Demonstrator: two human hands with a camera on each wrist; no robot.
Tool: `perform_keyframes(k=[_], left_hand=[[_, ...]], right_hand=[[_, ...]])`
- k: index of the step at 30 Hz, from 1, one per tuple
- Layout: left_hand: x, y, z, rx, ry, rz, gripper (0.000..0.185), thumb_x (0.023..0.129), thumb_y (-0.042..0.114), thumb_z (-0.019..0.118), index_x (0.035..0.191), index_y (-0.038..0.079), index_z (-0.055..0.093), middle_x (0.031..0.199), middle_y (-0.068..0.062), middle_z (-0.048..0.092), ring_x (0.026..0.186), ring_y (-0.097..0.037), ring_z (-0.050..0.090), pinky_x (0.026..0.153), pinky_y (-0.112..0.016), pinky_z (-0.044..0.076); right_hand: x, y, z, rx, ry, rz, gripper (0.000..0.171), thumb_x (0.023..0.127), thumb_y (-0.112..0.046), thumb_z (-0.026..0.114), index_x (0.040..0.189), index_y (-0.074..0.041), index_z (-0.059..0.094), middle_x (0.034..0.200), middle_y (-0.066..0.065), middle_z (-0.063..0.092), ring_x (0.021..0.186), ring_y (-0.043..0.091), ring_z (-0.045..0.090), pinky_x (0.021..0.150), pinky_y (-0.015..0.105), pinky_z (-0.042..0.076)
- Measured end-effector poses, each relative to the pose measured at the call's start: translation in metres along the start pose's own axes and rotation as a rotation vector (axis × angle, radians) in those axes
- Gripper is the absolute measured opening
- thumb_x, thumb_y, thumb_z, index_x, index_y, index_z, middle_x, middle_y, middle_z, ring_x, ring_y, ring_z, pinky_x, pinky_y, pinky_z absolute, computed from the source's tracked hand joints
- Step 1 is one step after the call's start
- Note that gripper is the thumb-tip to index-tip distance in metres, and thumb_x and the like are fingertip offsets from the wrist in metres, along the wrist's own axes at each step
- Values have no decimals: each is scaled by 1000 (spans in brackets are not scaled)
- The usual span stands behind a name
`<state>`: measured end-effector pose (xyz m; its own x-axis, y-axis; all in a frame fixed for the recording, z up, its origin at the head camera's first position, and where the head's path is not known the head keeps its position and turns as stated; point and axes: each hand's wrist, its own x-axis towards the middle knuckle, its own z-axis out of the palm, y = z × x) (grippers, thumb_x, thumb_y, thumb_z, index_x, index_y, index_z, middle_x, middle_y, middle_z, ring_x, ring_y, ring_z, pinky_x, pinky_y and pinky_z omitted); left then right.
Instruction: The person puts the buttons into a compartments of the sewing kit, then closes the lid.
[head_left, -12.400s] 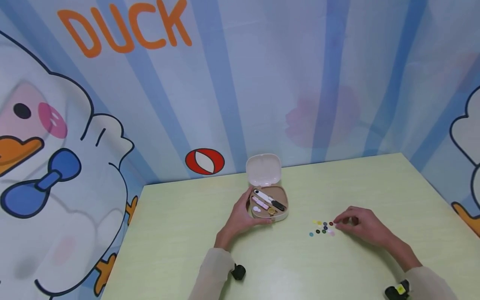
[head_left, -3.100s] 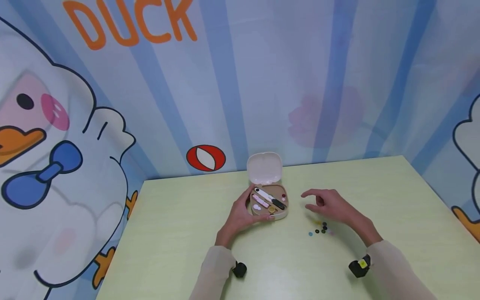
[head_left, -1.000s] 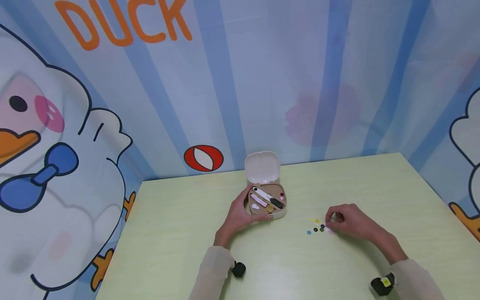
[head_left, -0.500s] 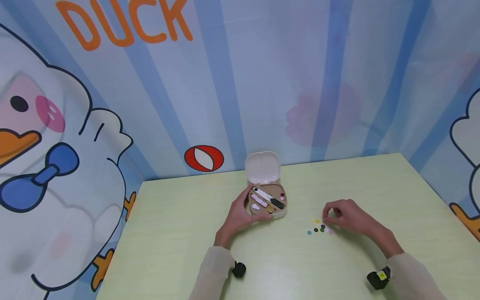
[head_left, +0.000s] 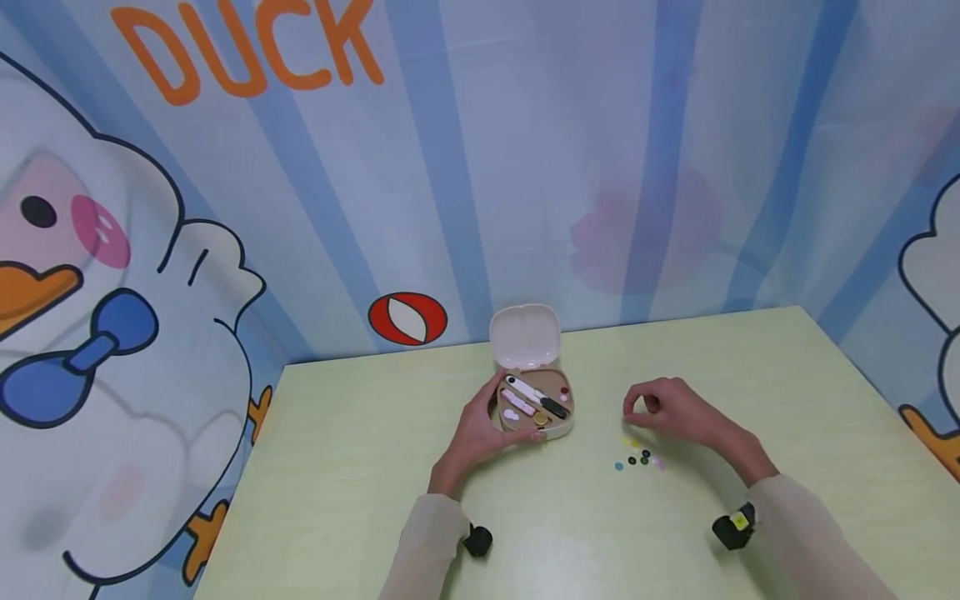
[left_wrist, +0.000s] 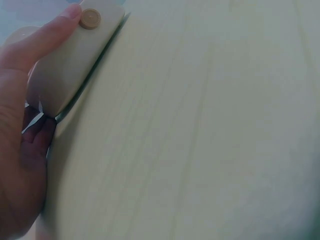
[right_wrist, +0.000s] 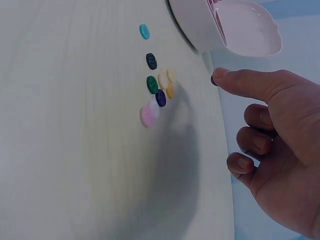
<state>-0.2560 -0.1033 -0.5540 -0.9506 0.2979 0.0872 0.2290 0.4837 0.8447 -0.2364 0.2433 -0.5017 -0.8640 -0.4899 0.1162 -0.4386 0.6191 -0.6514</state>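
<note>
My left hand (head_left: 478,429) grips a small cream sewing box (head_left: 557,432) by its left side, thumb along the front. In the left wrist view that thumb touches a round tan catch (left_wrist: 90,19). The lid (head_left: 526,337) stands up. Inside lie a white-and-black pen-like tool (head_left: 536,396), a pink tool (head_left: 517,402), a gold round piece (head_left: 540,418) and a red button (head_left: 564,390). Raised above the table, my right hand (head_left: 678,411) pinches a dark button (right_wrist: 214,80) between thumb and finger. Below it lie loose buttons, among them a blue one (head_left: 618,467) and a green one (right_wrist: 152,85).
The pale wooden table (head_left: 360,467) ends at the back against a blue striped backdrop (head_left: 600,167) with duck drawings. The lid stands close to that backdrop. A black wrist camera sits on each sleeve (head_left: 427,542).
My right hand has picked a dark button from the loose ones and moved up and left with it. Earlier, red and pink buttons came into the box. The left hand has stayed put.
</note>
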Motion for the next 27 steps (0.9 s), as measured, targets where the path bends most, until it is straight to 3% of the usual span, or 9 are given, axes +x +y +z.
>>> perform_keyframes(k=[7, 15, 27], left_hand=[[1, -3, 0, 1, -3, 12, 120, 73, 51, 94, 167, 28, 23, 167, 4, 34, 152, -18, 32, 122, -45, 32], [1, -4, 0, -8, -3, 25, 118, 73, 48, 94, 166, 28, 24, 166, 3, 35, 152, -19, 33, 122, -46, 33], [1, -6, 0, -2, -5, 17, 118, 73, 52, 93, 166, 29, 25, 166, 6, 34, 151, -16, 33, 122, -43, 32]], right_hand=[[23, -6, 1, 14, -20, 1, 9, 93, -9, 79, 91, -18, 76, 59, -9, 41, 54, 6, 35, 54, 24, 32], [48, -17, 8, 48, -40, -18, 7, 93, -15, 80, 96, -9, 77, 59, -9, 41, 55, 8, 34, 54, 24, 31], [71, -29, 25, 108, -33, -11, 4, 93, -14, 79, 97, -12, 79, 58, -7, 42, 54, 9, 37, 53, 24, 31]])
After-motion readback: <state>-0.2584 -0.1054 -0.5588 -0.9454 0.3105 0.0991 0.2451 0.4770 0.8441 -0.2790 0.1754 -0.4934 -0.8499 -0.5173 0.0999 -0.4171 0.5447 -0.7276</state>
